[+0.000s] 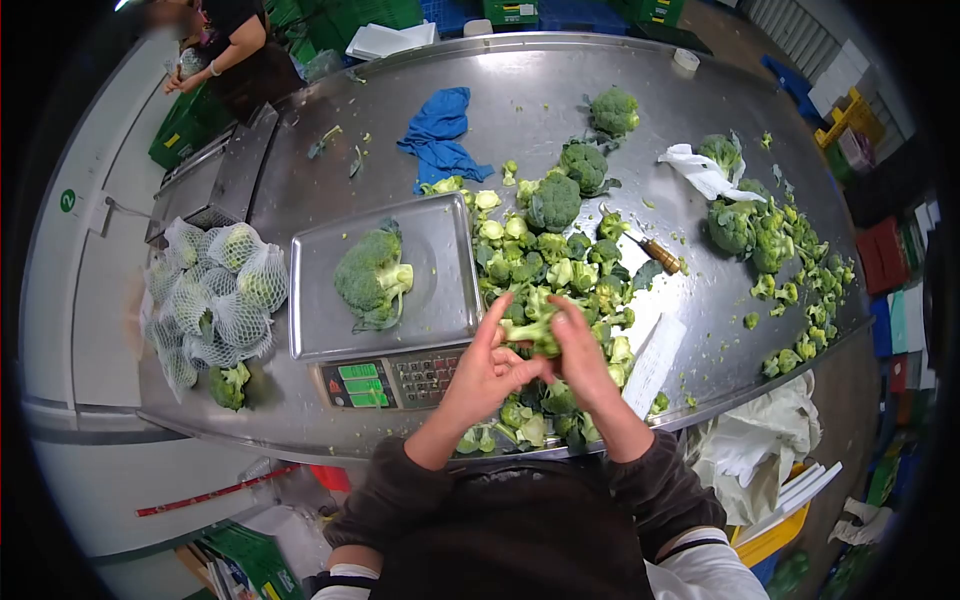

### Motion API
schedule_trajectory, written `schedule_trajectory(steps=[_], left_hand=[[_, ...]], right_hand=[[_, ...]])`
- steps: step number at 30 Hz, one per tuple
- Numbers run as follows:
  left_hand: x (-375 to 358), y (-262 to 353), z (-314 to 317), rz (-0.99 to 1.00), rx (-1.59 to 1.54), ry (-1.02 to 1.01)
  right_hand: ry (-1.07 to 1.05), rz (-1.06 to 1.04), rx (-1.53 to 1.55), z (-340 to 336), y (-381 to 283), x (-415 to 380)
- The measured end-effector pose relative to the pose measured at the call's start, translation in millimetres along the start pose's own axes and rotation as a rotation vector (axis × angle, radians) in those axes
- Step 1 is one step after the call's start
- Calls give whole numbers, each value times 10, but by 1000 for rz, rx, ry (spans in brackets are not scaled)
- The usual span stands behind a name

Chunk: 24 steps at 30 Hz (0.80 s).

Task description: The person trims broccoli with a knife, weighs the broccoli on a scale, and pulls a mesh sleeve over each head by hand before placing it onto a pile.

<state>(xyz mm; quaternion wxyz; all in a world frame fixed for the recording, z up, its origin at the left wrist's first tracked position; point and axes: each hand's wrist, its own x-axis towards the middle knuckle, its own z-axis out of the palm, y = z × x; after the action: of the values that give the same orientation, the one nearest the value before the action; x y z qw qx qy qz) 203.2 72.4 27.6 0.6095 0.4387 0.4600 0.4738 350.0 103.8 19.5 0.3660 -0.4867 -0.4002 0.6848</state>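
Note:
A broccoli floret [537, 333] with a pale stem is between my two hands, above a heap of cut florets. My left hand [487, 372] has its fingers around the stem end, and my right hand [583, 362] closes on the floret from the other side. Left of them, a larger broccoli head [370, 277] lies on the steel pan [440, 325] of a scale, whose green display [360, 385] is lit. Just beyond my right hand, a wooden-handled knife [660, 255] rests by the heap.
Netted broccoli [215, 290] lies at the left. Whole heads [555, 203] and a blue cloth [440, 140] sit farther back. More florets [805, 310] and a white plastic bag [705, 172] are at the right. Another person [235, 50] stands at the far left.

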Motion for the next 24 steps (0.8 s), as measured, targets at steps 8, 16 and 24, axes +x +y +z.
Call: schedule_trajectory(steps=[8, 16, 24], left_hand=[[13, 252, -581, -207, -153, 131], [278, 694, -1474, 466, 901, 766], [641, 277, -1943, 140, 545, 514]], right_hand=[[-342, -659, -450, 206, -188, 53], [-181, -637, -392, 794, -24, 622], [-48, -666, -387, 1212, 169, 957]])
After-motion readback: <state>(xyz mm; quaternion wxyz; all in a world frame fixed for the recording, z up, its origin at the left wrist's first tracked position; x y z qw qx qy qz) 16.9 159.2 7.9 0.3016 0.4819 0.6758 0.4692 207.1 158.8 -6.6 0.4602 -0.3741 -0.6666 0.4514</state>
